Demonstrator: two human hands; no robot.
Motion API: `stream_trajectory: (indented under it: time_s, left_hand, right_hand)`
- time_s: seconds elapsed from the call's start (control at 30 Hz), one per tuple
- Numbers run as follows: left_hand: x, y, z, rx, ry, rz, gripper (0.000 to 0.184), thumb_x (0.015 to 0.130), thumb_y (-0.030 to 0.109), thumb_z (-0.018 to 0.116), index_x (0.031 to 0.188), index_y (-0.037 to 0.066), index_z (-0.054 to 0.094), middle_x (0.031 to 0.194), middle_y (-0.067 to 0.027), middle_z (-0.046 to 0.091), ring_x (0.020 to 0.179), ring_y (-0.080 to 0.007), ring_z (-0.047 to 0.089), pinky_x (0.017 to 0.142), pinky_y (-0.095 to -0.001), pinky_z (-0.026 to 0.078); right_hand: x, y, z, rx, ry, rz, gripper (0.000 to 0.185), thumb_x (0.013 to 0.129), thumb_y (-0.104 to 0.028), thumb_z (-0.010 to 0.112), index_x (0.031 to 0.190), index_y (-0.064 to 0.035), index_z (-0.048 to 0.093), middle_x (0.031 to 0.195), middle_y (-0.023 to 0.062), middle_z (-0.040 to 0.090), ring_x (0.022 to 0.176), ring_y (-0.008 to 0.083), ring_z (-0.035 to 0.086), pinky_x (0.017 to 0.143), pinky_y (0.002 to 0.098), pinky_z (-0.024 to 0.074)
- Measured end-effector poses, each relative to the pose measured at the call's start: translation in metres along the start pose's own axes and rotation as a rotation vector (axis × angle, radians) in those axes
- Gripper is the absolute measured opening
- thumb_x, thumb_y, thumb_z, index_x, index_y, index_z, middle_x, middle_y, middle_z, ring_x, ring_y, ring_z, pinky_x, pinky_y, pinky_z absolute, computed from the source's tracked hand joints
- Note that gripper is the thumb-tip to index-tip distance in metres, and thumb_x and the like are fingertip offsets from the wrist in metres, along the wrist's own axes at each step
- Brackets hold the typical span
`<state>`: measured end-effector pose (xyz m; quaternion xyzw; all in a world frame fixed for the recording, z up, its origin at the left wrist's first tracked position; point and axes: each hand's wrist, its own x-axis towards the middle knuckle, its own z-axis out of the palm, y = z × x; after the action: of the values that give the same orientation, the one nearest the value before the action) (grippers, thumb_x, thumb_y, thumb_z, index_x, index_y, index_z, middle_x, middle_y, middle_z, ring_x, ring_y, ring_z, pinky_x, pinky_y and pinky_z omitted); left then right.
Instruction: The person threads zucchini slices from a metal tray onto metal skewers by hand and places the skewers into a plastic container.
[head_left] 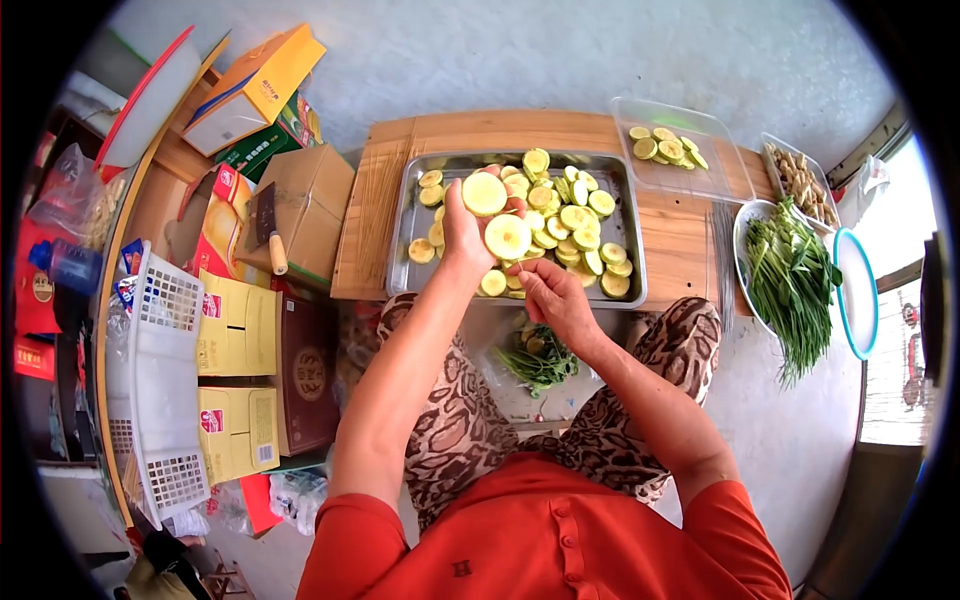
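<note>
Palm up over a metal tray [640, 262], my left hand [466, 232] holds round zucchini slices; a pale slice [485, 194] lies at the fingers and another slice [508, 236] sits just below it. My right hand [556, 302] is closed in a pinch at the lower edge of that second slice. Whatever is between its fingertips is too thin or hidden to make out. Many loose zucchini slices [585, 235] fill the tray, heaped mostly right of my left hand.
The tray rests on a wooden table [480, 126]. Thin wooden skewers [385, 205] lie left, metal skewers [722, 255] right. A clear plastic box [712, 145] holds more slices. Greens fill a white bowl [742, 262]. A cleaver [266, 222] and cardboard boxes [318, 205] stand left.
</note>
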<state>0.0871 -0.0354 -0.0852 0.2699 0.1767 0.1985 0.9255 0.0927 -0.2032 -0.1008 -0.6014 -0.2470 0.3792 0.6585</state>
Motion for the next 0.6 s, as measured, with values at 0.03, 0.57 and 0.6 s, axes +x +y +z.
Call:
stream_trajectory:
  time_s: [0.03,0.57,0.6]
  left_hand:
    - [0.000,-0.002,-0.007,-0.024,-0.005,0.002,0.042,0.092,0.038,0.032,0.107,0.007,0.056,0.079,-0.0112,0.062,0.069,-0.0277,0.061,0.065,-0.0398,0.053]
    - [0.002,-0.017,-0.016,-0.089,-0.034,0.054,0.035,0.090,0.033,0.034,0.102,0.007,0.053,0.077,-0.0095,0.059,0.067,-0.0259,0.057,0.066,-0.0400,0.050]
    - [0.002,-0.017,-0.016,-0.091,-0.032,0.055,0.035,0.090,0.033,0.034,0.102,0.007,0.053,0.077,-0.0095,0.059,0.067,-0.0259,0.057,0.066,-0.0400,0.050]
  right_hand:
    - [0.000,0.003,0.001,0.013,-0.007,-0.002,0.018,0.096,-0.016,0.049,0.101,-0.0037,0.060,0.056,-0.0067,0.040,0.048,0.0037,0.036,0.044,0.0202,0.0294]
    - [0.005,0.021,-0.001,-0.199,0.166,-0.062,0.016,0.092,-0.014,0.055,0.097,-0.0014,0.064,0.062,-0.0033,0.048,0.057,0.0044,0.042,0.051,0.0222,0.0373]
    - [0.004,0.017,-0.001,-0.240,0.191,-0.076,0.016,0.091,-0.014,0.056,0.097,-0.0011,0.064,0.064,-0.0013,0.052,0.058,0.0051,0.043,0.052,0.0231,0.0385]
